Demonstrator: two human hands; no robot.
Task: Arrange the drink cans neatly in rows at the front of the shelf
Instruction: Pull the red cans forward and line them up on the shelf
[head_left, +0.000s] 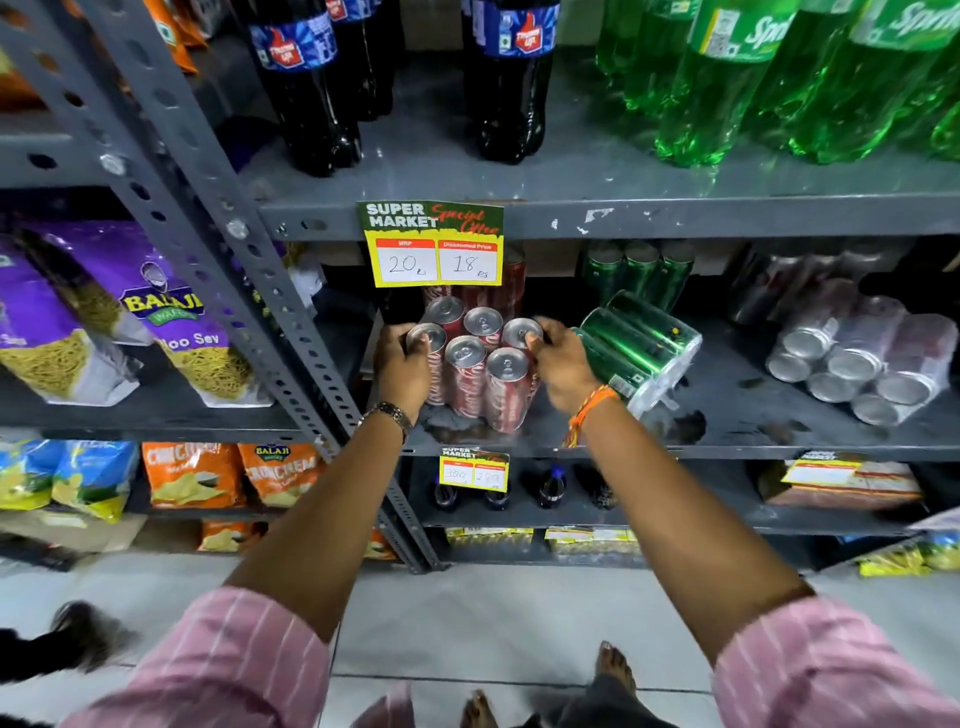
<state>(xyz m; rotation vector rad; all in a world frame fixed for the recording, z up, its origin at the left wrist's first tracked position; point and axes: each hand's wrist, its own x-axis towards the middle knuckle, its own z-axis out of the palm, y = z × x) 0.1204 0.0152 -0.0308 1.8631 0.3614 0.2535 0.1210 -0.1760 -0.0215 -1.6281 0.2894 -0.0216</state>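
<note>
Pack of red cans (475, 364), six tops showing, shrink-wrapped, stands upright at the front left of the middle shelf (727, 415), close to the front edge. Left hand (402, 371) grips the pack's left side, fingers curled over the top of the front-left can. Right hand (561, 366) clasps the right side, fingertips on the rim of the back-right can. Both hands closed on the same pack. More red cans stand behind it, partly hidden by the price tag (434, 244) hanging off the shelf above, which reads 20 and 18.

Just right of the right hand, a wrapped pack of green cans (641, 345) lies tipped on its side, tilted, touching or nearly touching the wrist. Upright green cans (639, 273) stand farther back. Well to the right, a wrapped pack of silver cans (857, 364) leans on its side, tops facing forward.

Left wrist wears a watch (390, 414), right wrist an orange thread band (589, 410). Pink striped sleeves rolled up on both arms.

Shelf above holds dark cola bottles (311, 93) and green soda bottles (727, 78). Left bay beyond the slotted upright (208, 208) has purple snack bags (156, 322), orange ones (192, 475) below. Small bottles sit on the lower shelf. Tile floor (493, 613), bare feet at the bottom.
</note>
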